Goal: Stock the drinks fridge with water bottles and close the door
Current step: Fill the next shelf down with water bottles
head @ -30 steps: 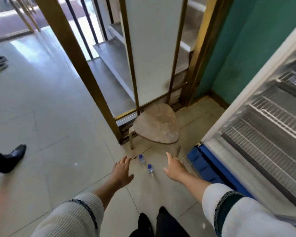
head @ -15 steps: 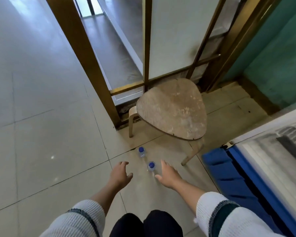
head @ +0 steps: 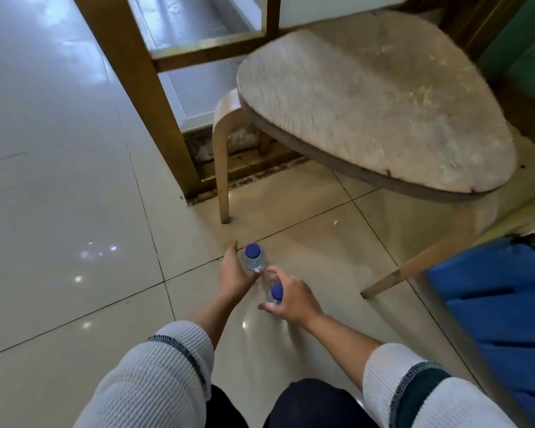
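Two small clear water bottles with blue caps stand on the tiled floor in front of me. My left hand (head: 233, 273) wraps around the farther bottle (head: 253, 257) from its left side. My right hand (head: 289, 296) grips the nearer bottle (head: 275, 293), fingers curled over its far side and thumb below the cap. Both bottles look upright. The blue base of the drinks fridge (head: 501, 304) shows at the right edge; its door and shelves are out of view.
A worn wooden stool (head: 374, 100) stands just beyond the bottles, its legs (head: 221, 168) reaching the floor close to my hands. A gold metal frame (head: 136, 72) with glass panels rises behind it. A green wall (head: 525, 41) is at the far right. My knees show at the bottom.
I have bent lower and closer to the floor. Both hands, open and apart before, have reached the two bottles and curled round them.
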Available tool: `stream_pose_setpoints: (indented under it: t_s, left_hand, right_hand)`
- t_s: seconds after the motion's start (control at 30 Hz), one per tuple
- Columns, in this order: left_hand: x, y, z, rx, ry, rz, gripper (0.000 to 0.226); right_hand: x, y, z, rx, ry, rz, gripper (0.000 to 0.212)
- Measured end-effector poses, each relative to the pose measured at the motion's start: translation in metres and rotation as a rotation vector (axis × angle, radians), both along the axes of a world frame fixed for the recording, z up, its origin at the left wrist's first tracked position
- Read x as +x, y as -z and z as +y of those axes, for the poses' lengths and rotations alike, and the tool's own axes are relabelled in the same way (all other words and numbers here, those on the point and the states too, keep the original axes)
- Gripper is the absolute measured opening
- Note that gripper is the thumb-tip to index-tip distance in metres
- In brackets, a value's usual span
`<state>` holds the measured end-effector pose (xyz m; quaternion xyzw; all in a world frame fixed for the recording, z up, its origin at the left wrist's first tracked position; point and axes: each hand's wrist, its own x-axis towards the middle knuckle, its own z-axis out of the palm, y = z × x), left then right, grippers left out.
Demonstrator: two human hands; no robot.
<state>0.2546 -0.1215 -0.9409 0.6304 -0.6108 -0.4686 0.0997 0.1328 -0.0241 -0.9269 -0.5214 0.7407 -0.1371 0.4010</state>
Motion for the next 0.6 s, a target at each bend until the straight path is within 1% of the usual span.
stream_pose_setpoints:
  t_s: [0.07,0.13,0.17,0.27,0.33,0.4,0.47,0.53,0.6]
  left_hand:
    - [-0.009,0.014,-0.001,-0.010,-0.031,0.052,0.079]
    - [-0.017,0.019,-0.001,-0.018,-0.076,0.079,0.061]
    - [-0.020,0.019,-0.001,-0.020,-0.095,0.080,0.056]
    - [-0.019,0.016,0.000,-0.015,-0.111,0.095,0.055]
    - [-0.011,0.005,0.004,-0.008,-0.106,0.099,0.056]
    - [-0.001,-0.017,0.011,-0.009,-0.097,0.094,0.059]
    - [0.011,-0.055,0.018,-0.011,-0.080,0.076,0.061]
    - [0.022,-0.098,0.027,0.009,-0.070,0.063,0.061]
    - [0.032,-0.153,0.035,0.028,-0.066,0.059,0.062]
  right_hand:
    - [0.000,0.010,0.003,-0.039,0.042,-0.023,0.076]
    - [-0.002,0.020,0.011,-0.019,0.053,-0.019,0.065]
    - [-0.004,0.024,0.014,-0.005,0.072,-0.010,0.059]
    - [-0.010,0.026,0.018,0.001,0.170,-0.038,0.049]
    - [-0.014,0.018,0.018,-0.010,0.259,-0.062,0.045]
    - [-0.019,-0.002,0.022,-0.023,0.365,-0.084,0.043]
    - [-0.021,-0.035,0.029,-0.021,0.429,-0.095,0.042]
    - [-0.022,-0.075,0.037,-0.019,0.440,-0.098,0.047]
    - [-0.020,-0.127,0.044,-0.002,0.453,-0.128,0.055]
